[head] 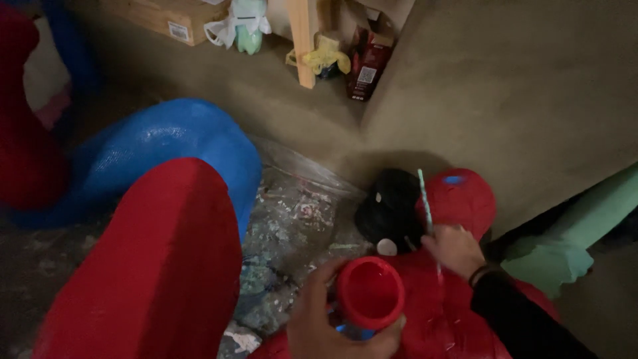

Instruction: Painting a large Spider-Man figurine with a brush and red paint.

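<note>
- We hold a small red cup (369,292) in our left hand (325,326), fingers wrapped around its side; it is tilted so that its mouth faces us, and its inside shows coated in red paint.
- Our right hand (455,249) is closed on a thin pale-blue paintbrush handle (425,203), which rises nearly upright from the fingers; the bristle end is hidden, so we cannot tell where it touches.
- Under both hands lies a red-painted sculpted form (458,319), wet and shiny; just behind our right hand is its rounded red lobe (465,199) with a small blue spot on top.
- A black rounded part (392,206) sits beside that lobe, touching it.
- To the left, a large red-painted curved shape (153,266) stands in front of a blue one (166,143), blocking much of the paint-spattered floor (292,219).
- A pale green shape (571,233) lies at the right.
- On the ledge behind stand a cardboard box (173,18), a wooden post (303,40) and a dark red carton (369,63).
</note>
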